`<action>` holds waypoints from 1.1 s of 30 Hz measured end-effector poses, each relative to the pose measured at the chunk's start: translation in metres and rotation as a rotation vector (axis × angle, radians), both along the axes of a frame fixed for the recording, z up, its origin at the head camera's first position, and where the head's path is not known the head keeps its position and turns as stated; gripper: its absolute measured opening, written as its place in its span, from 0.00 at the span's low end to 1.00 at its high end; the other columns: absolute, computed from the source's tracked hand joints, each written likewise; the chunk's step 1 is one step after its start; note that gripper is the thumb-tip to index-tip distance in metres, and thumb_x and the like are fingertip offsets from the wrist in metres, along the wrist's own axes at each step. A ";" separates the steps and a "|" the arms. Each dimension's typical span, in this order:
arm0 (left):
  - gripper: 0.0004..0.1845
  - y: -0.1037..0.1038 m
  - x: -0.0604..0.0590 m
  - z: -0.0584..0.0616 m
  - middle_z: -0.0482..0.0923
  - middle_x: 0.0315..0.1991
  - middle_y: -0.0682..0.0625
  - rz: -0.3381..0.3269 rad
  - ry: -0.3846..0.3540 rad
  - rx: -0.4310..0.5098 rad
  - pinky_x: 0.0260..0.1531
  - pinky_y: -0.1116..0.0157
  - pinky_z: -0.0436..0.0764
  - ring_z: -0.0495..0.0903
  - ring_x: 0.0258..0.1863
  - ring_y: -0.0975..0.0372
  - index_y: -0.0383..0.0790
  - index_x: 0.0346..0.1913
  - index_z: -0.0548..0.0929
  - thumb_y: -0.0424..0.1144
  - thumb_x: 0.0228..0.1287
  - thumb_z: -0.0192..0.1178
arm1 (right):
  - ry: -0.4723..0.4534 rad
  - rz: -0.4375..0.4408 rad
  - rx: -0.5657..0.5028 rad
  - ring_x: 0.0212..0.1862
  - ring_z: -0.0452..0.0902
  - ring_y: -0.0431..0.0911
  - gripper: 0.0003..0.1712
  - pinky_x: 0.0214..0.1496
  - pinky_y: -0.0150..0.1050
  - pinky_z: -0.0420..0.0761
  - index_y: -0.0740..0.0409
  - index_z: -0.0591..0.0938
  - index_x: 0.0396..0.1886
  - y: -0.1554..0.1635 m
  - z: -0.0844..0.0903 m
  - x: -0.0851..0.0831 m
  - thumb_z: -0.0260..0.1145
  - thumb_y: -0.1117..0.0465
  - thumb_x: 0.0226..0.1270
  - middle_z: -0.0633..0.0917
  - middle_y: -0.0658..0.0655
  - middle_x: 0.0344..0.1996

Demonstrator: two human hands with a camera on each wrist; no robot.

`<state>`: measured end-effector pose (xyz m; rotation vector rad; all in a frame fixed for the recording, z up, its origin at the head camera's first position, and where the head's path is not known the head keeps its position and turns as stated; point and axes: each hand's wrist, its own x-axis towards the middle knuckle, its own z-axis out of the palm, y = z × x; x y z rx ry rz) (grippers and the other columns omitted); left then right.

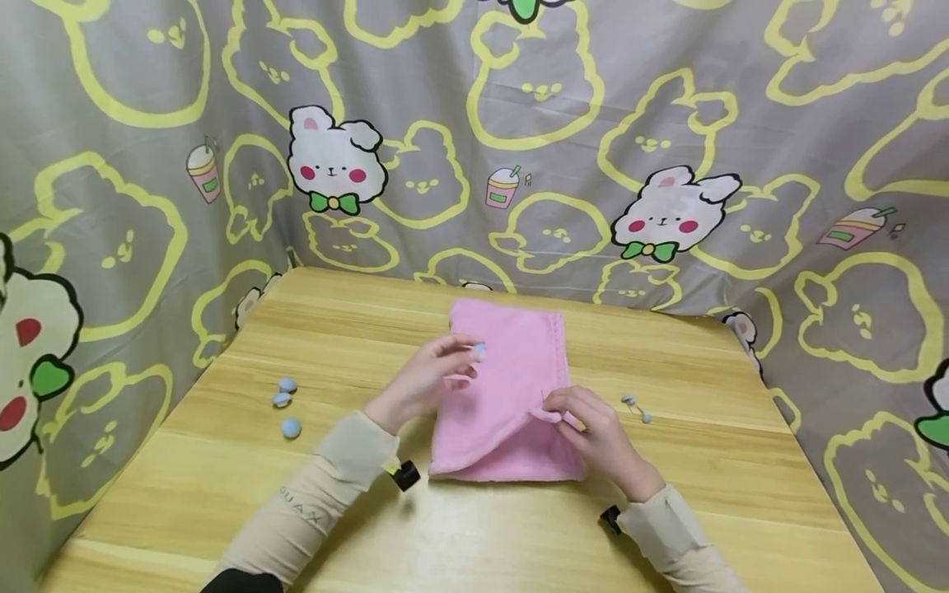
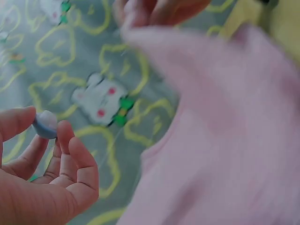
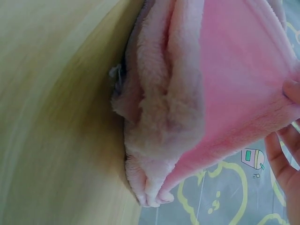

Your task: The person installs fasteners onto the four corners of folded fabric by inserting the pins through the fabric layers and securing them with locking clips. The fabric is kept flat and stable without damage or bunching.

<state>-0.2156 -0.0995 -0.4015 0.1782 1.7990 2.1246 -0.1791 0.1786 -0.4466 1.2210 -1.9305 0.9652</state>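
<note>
A folded pink plush cloth (image 1: 504, 354) lies in the middle of the table, its near corner lifted. My right hand (image 1: 593, 432) pinches that raised corner between thumb and fingers. A thin pin-like point (image 1: 544, 396) stands up from the cloth beside those fingertips. Above the cloth's left part, my left hand (image 1: 430, 375) pinches a small round cap (image 2: 45, 124), blue outside and whitish on its other face. In the right wrist view, fluffy folded layers (image 3: 168, 93) show under the lifted flap, and most of the right hand (image 3: 288, 154) falls outside the frame.
On the wooden table (image 1: 222, 494), several blue round caps (image 1: 291, 427) lie to the left. Small blue-headed pins (image 1: 647, 417) lie right of the cloth. A grey curtain (image 1: 445, 165) printed with rabbits and yellow outlines hangs round the back and sides.
</note>
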 end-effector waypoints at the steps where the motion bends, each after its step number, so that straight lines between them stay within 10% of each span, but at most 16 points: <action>1: 0.22 0.006 0.002 -0.002 0.79 0.43 0.54 -0.028 -0.002 -0.015 0.48 0.59 0.79 0.78 0.37 0.63 0.39 0.61 0.75 0.39 0.65 0.62 | 0.000 -0.001 0.001 0.42 0.81 0.50 0.07 0.59 0.25 0.75 0.61 0.84 0.38 0.000 0.000 0.000 0.62 0.63 0.69 0.86 0.58 0.38; 12: 0.19 0.053 0.015 -0.021 0.81 0.48 0.44 -0.177 0.019 -0.046 0.37 0.68 0.79 0.79 0.37 0.63 0.40 0.58 0.78 0.39 0.66 0.62 | -0.018 0.018 0.045 0.43 0.80 0.48 0.12 0.60 0.26 0.74 0.59 0.84 0.39 -0.001 0.002 0.001 0.58 0.57 0.73 0.86 0.57 0.38; 33: 0.19 0.058 0.017 -0.024 0.82 0.41 0.53 -0.237 0.054 -0.028 0.37 0.69 0.78 0.81 0.39 0.64 0.39 0.60 0.78 0.33 0.66 0.60 | -0.046 -0.007 0.056 0.43 0.80 0.47 0.12 0.60 0.25 0.73 0.59 0.84 0.39 -0.001 0.000 0.002 0.57 0.58 0.74 0.86 0.56 0.38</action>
